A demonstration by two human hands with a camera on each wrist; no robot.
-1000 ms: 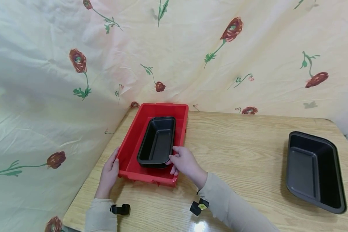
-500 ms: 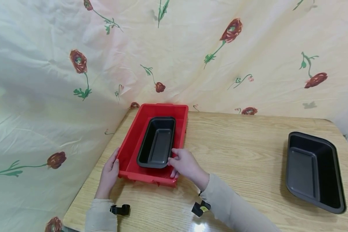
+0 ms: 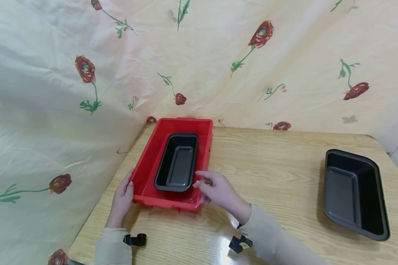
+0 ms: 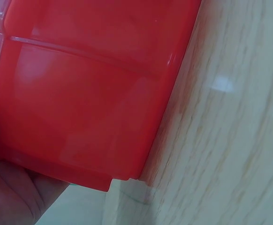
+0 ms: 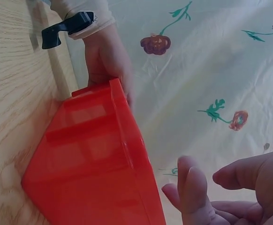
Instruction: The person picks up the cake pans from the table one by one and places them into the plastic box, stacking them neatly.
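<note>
A black loaf pan (image 3: 181,167) lies inside a red plastic tray (image 3: 172,203) at the table's left. My left hand (image 3: 122,198) grips the tray's near left corner, its thumb on the rim. In the left wrist view, the palm (image 4: 14,192) lies against the edge of the tray wall (image 4: 89,108). Just over the tray's right rim, close to the pan's near right corner, is my right hand (image 3: 220,191). Its fingers are loosely bent, thumb and index apart with nothing between them, as the right wrist view shows the fingers (image 5: 195,190) beside the tray's outer side (image 5: 94,150).
A second, larger-looking black loaf pan (image 3: 341,195) stands at the right of the wooden table (image 3: 268,165). Flowered cloth (image 3: 212,73) hangs behind the table and along its left side.
My right hand has let go of the pan's near right edge and drawn back slightly to the right. The left hand keeps its grip on the tray corner.
</note>
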